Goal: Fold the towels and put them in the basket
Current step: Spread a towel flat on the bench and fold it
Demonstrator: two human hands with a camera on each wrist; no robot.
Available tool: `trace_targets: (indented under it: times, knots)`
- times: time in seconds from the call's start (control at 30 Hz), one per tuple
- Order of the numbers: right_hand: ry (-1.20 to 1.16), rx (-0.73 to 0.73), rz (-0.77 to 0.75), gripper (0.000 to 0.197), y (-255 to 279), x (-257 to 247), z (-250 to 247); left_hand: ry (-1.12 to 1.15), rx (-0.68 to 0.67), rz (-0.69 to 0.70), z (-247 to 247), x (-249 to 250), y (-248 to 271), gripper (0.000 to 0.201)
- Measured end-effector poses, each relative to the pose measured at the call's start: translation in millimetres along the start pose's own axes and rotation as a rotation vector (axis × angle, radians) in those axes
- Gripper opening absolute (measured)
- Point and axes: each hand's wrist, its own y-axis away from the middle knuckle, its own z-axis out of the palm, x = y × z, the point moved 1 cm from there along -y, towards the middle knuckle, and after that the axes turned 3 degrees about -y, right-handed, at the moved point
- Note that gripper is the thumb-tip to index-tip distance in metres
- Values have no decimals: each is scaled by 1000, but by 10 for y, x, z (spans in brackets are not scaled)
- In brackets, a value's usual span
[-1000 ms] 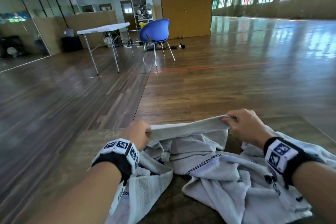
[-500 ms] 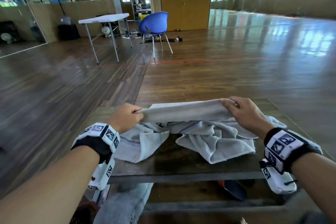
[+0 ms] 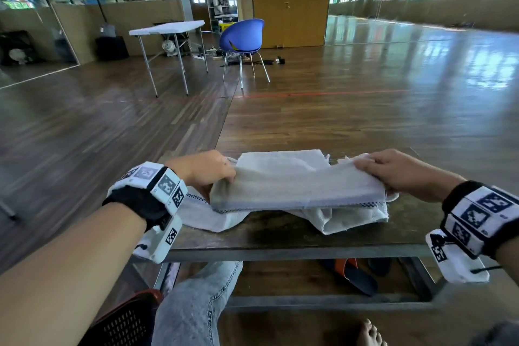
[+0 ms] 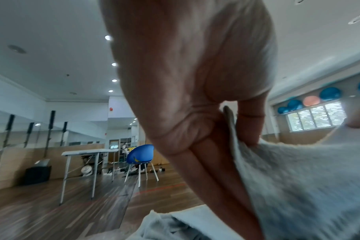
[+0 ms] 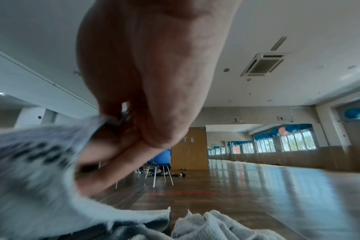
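Observation:
A pale grey towel [image 3: 295, 185] with a checked border stripe is stretched between both hands just above a low dark table [image 3: 280, 236]. My left hand [image 3: 207, 171] pinches its left end, and the left wrist view shows the towel [image 4: 298, 186] running between thumb and fingers. My right hand [image 3: 393, 171] pinches the right end; in the right wrist view the towel [image 5: 31, 162] is blurred. More crumpled towel cloth [image 3: 351, 216] lies on the table under the held one. A dark perforated basket [image 3: 123, 323] with a reddish rim sits on the floor at the lower left.
My knee in jeans [image 3: 196, 303] is under the table's near edge, with a bare foot [image 3: 368, 331] and sandals [image 3: 351, 272] below. A blue chair [image 3: 244, 36] and a white folding table [image 3: 168, 28] stand far off on the wooden floor.
The held towel has been drawn toward me and laid flatter and folded over, above the crumpled cloth. The head view has tipped down, showing the table's front edge, my knee and the basket.

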Motion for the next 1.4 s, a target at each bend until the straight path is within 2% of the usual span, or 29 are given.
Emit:
trace_targets:
  times: [0.1,0.2,0.27,0.33,0.43,0.5,0.6,0.7,0.83,0.93,1.0,1.07,1.17,1.23,1.4]
  knots:
    - [-51,-198,62,34,169,-10,0,70,-150,-38,23,-10,119,10]
    - [-75,-403,143,38,272,-20,-56,99,-321,-69,36,-25,218,6]
    - [-69,-452,159,39,267,-17,-86,95,-373,-67,24,-18,230,6]
    - [-75,-393,138,35,195,9,-86,64,-374,-54,18,-23,158,9]
    - [-30,-214,71,33,-77,148,-50,-9,-277,16,48,-83,-119,12]
    - [2,-74,39,38,-348,295,-3,-22,-160,64,68,-148,-398,12]
    - [120,119,-4,43,-806,474,75,-76,-14,135,70,-254,-848,32]
    - [282,214,-21,40,-1275,607,134,-127,5,156,80,-351,-1308,12]
    - [321,279,-25,26,-1964,770,160,-130,214,109,54,-444,-2004,19]
    - [305,301,-29,21,-2483,877,189,-179,308,67,44,-443,-2502,18]
    - [320,299,-5,21,-2788,966,218,-246,418,28,49,-438,-2763,16]
    - [354,233,65,23,-3003,1077,279,-339,483,31,131,-452,-2965,15]
    - [506,44,108,27,-3160,1217,430,-435,347,41,409,-528,-3203,23]
    - [574,-52,95,30,-3166,1263,551,-410,279,27,559,-596,-3257,31]
    - [501,-25,82,23,-3102,1273,671,-270,378,64,601,-682,-3233,25]
